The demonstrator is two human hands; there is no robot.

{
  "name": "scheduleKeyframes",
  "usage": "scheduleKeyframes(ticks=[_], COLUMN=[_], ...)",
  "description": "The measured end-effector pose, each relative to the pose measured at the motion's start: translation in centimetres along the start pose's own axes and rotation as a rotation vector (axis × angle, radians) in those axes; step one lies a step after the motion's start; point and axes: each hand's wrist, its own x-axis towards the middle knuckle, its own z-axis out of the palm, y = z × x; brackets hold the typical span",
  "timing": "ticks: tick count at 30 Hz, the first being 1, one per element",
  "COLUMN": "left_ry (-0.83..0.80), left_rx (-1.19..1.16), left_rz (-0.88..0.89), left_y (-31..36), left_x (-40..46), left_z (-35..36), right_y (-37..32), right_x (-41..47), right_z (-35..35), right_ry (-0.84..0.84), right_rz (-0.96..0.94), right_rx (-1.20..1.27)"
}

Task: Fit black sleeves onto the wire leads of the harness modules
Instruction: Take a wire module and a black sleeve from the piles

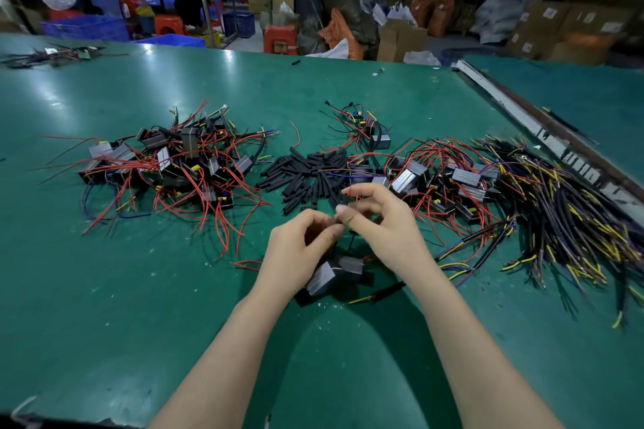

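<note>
My left hand and my right hand meet fingertip to fingertip above the green table. Between their curled fingers is a small dark piece, blurred, with a red wire tip showing at my right index finger. A grey-black harness module hangs or lies just under my hands, its leads running up into them. A heap of loose black sleeves lies just beyond my hands. What exactly each hand pinches is hidden by the fingers.
A pile of modules with red wires lies to the left, another pile to the right. A bundle of black and yellow cables spreads far right. A metal rail borders the table's right side. People sit at far benches.
</note>
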Motion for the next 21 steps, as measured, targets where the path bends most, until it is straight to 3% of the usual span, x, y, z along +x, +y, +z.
scheduleKeyframes(ticks=[6,10,14,21], left_ry=[-0.033,-0.05,-0.003,-0.066], left_rx=[0.169,0.203,-0.191,-0.329], left_rz=[0.108,0.171,0.02,-0.087], left_y=[0.2,0.6,1.0,1.4], left_x=[0.1,0.2,0.3,0.3], left_z=[0.0,-0.3,0.0,0.0], right_y=[-0.3,-0.7,-1.4,-1.5], right_x=[0.3,0.3,0.2,0.1], right_z=[-0.7,-0.3,0.5,0.7], right_ry=[0.194,0.16,0.032,0.093], right_rz=[-0.056,-0.039,-0.071,-0.008], right_rx=[0.126,0.176,0.158,0.248])
